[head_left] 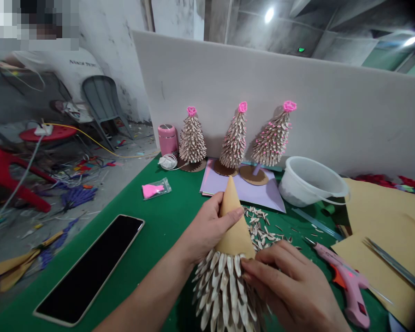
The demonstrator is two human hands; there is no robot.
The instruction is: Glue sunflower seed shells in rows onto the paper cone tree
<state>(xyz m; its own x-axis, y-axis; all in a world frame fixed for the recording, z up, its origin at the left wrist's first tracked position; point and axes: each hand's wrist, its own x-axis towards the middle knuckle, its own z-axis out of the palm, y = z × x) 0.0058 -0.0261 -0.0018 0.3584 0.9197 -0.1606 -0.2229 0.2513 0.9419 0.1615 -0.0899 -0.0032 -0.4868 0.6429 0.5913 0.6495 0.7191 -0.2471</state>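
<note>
A tan paper cone [235, 235] stands tip up before me, its lower part covered in overlapping rows of sunflower seeds [224, 286]. My left hand [207, 226] is wrapped round the bare upper part, thumb across the front. At the topmost row, on the cone's right side, the thumb and forefinger of my right hand [290, 281] pinch a sunflower seed against the paper; the fingers partly cover it. Behind the cone lies a scatter of loose sunflower seeds [261, 230]. To the right rests a pink glue gun [349, 281].
Three finished seed trees with pink tops [192, 138] stand at the back, beside a pink canister [168, 140]. A white bucket [309, 182], tweezers [396, 265] and tan paper [383, 216] are right. A phone [93, 267] and pink packet [157, 189] lie left. A person [69, 69] sits far left.
</note>
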